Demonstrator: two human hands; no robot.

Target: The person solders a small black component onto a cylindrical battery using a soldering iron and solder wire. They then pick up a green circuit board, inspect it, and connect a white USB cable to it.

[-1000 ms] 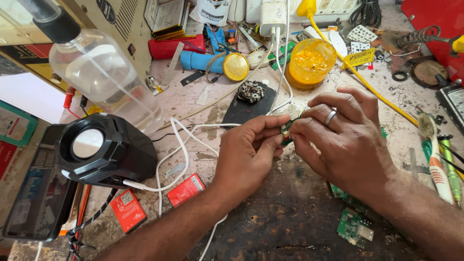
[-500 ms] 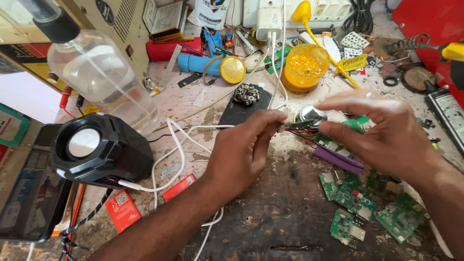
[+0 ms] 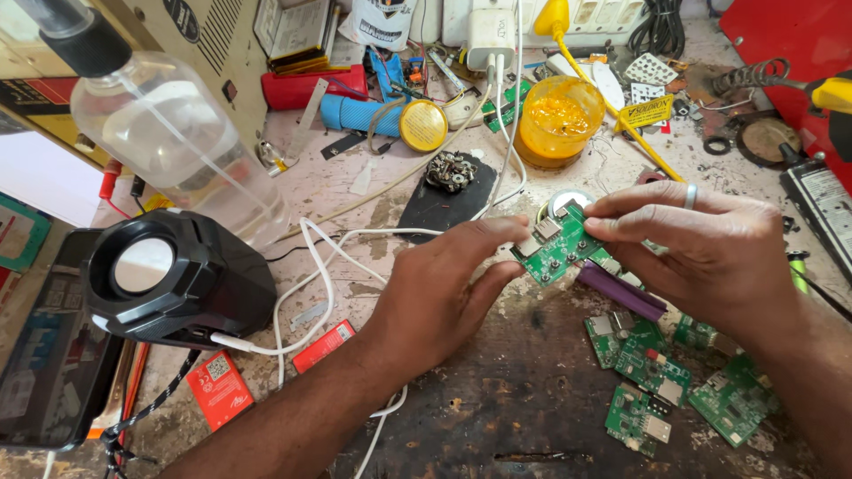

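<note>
Since the earlier frame both hands had drawn apart a little and the green board (image 3: pixel 559 247) had turned flatter to the camera, so its face with silver parts showed. It was held above the worktop (image 3: pixel 497 390), between the two hands. The left hand (image 3: pixel 444 288) touched its left edge, fingers (image 3: pixel 497 232) together on the rim. The right hand (image 3: pixel 701 253), a ring on one finger, pinched the board's upper right corner with fingers clamped on it. Just under the board lay a purple cell (image 3: pixel 621 291), and behind it a small round speaker (image 3: pixel 568 200). Near the right wrist more green boards (image 3: pixel 652 372) lay scattered. Farther back stood an orange jar (image 3: pixel 559 120). Well to the left sat a black lamp (image 3: pixel 173 279), with a white cable (image 3: pixel 319 284) and a clear bottle (image 3: pixel 177 146).
</note>
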